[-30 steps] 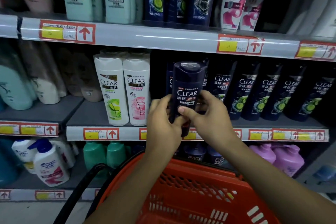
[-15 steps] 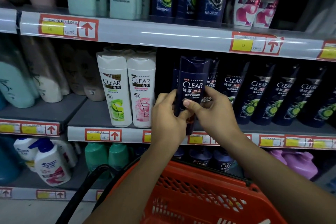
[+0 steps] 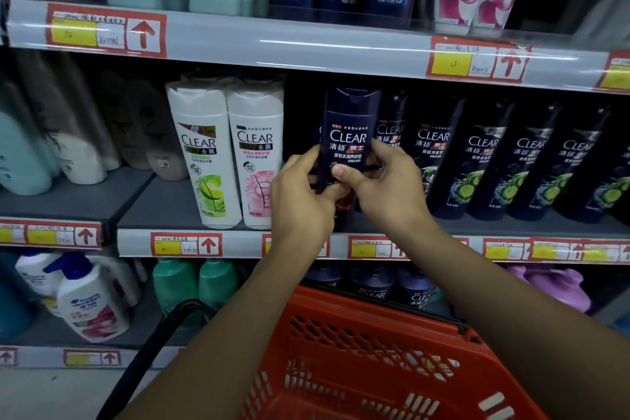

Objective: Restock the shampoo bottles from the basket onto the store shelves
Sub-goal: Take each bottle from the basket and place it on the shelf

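Observation:
A dark navy CLEAR shampoo bottle [image 3: 347,133] stands upright at the front of the middle shelf [image 3: 163,211], between the white CLEAR bottles and the row of dark ones. My left hand [image 3: 303,198] grips its lower left side. My right hand [image 3: 385,187] holds its right side, thumb pressed on the front label. I cannot tell whether its base rests on the shelf. The red plastic basket [image 3: 368,351] hangs below my forearms, with its black handle [image 3: 150,348] at the left.
Two white CLEAR bottles [image 3: 231,153] stand left of the held bottle; several dark CLEAR bottles [image 3: 504,160] fill the shelf to its right. Price-tag rails [image 3: 306,41] edge each shelf. The lower shelf holds green bottles [image 3: 194,283], white pump bottles [image 3: 85,300] and purple jugs [image 3: 559,286].
Both hands have carried the dark bottle forward and slightly up into the middle shelf's gap; the view has moved closer to the shelf.

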`<state>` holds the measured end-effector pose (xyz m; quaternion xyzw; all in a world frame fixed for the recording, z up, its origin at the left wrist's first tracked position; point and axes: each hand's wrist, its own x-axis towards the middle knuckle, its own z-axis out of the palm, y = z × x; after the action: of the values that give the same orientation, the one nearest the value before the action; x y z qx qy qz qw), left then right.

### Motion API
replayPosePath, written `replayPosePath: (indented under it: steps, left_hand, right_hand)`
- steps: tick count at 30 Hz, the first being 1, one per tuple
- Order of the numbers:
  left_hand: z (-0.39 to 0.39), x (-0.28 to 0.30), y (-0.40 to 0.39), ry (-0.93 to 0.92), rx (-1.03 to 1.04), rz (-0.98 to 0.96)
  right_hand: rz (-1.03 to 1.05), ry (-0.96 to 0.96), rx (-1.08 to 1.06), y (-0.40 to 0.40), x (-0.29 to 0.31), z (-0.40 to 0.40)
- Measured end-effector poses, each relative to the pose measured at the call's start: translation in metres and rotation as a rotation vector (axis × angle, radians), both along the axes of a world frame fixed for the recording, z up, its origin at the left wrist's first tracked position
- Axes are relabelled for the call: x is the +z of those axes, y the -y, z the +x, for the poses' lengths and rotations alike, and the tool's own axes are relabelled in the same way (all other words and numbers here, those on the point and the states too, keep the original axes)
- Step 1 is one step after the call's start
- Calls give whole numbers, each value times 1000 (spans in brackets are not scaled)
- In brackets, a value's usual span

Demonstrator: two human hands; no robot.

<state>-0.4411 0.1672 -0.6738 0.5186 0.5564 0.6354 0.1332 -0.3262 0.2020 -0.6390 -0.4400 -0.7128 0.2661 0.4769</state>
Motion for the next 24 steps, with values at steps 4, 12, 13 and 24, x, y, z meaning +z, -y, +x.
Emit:
replayPosePath:
  steps: [4,12,13,24]
  left_hand:
    - [-4,0,-4,-2,12,-11]
    - [-6,-2,-8,14,35,-42]
    - [-5,-3,-8,24,38,-48]
    - [-5,-10,-13,32,62,-92]
  right_hand:
    - [9,-13,10,-4,-1,-4]
    - [-2,-16,37,-10,-4,-9]
    - [-10,-12,39,-11,-6,-9]
    - [-49,-27,63,-15,-14,-9]
